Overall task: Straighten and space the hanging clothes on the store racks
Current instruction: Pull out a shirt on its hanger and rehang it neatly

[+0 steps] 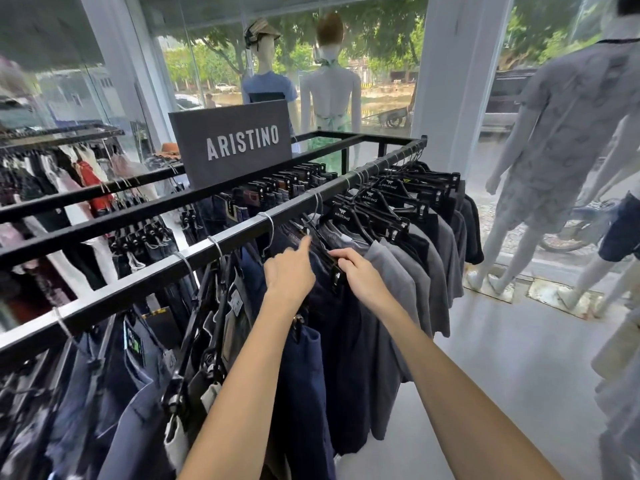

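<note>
A black metal rack rail [145,277] runs from lower left to upper right, hung with navy and grey shorts on black clip hangers. My right hand [360,271] grips the black clip hanger [334,268] of a navy pair of shorts [346,341] just below the rail. Left of it, my left hand [289,270] has its index finger pointing out, the tip touching the dark garments at the rail while its other fingers stay curled. Grey shorts [412,282] hang bunched to the right of my hands. Blue-grey shorts [114,393] hang to the left.
A dark ARISTINO sign [232,143] stands on the rack top. A second rack [52,161] with mixed clothes stands at the left. Mannequins [543,150] stand by the window at the right, with two more [329,88] behind the rack. Pale floor [502,358] lies right of the rack.
</note>
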